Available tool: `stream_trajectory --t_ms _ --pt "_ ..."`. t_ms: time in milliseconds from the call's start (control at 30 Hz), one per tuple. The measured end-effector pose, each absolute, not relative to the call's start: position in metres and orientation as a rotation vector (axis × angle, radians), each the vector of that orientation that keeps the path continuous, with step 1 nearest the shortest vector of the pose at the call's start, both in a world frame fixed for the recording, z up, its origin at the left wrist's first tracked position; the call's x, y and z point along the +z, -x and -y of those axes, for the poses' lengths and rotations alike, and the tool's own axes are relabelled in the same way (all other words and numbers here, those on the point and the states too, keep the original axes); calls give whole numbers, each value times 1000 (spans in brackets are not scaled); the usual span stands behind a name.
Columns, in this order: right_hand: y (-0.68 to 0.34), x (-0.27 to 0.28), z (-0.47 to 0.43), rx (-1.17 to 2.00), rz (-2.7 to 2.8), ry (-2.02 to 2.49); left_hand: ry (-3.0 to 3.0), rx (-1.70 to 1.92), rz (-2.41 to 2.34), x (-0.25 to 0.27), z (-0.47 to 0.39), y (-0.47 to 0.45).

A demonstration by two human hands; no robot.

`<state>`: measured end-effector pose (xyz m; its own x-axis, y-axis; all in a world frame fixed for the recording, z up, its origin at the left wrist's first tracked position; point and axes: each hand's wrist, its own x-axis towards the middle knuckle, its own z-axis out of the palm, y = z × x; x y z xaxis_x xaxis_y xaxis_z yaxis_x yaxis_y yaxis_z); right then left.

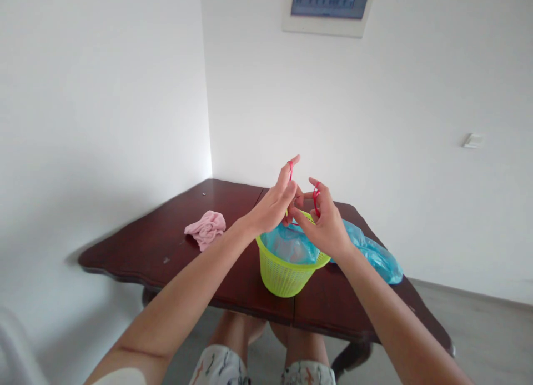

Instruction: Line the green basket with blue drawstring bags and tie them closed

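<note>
Above a yellow-green plastic basket (285, 274), my left hand (277, 201) and my right hand (325, 224) meet at the fingertips. Thin red string (317, 199) loops around fingers of both hands. The left index finger points up with a strand over it; the other left fingertips press together close to the right thumb. On the right, the fingers are bent, with the thumb reaching to the left hand. What lies exactly between the fingertips is partly hidden. Inside the basket sits a light blue plastic bag (287, 246), just below my hands.
A second blue plastic bag (375, 257) lies right of the basket on the dark wooden table (233, 279). To the left is a crumpled pink cloth (207, 229). White walls stand behind the table and to its left.
</note>
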<state>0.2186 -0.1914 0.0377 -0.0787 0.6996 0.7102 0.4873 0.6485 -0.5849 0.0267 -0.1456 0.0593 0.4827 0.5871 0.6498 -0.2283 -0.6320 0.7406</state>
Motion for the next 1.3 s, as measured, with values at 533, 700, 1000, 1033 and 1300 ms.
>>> stream_trajectory --t_ms 533,700,1000,1033,1300 --pt "-209 -29 155 481 1944 1056 -1568 1457 -283 97 138 10" --pt "-211 -21 156 571 1808 1085 -1193 1315 -241 69 123 22" --pt "-211 -9 168 692 1661 1022 -1637 1079 -538 8 113 34" --pt "-210 -7 168 699 1691 1026 -1720 1053 -523 11 116 29" --pt "-209 -10 158 625 1861 1050 -1723 1076 -323 38 126 -18"
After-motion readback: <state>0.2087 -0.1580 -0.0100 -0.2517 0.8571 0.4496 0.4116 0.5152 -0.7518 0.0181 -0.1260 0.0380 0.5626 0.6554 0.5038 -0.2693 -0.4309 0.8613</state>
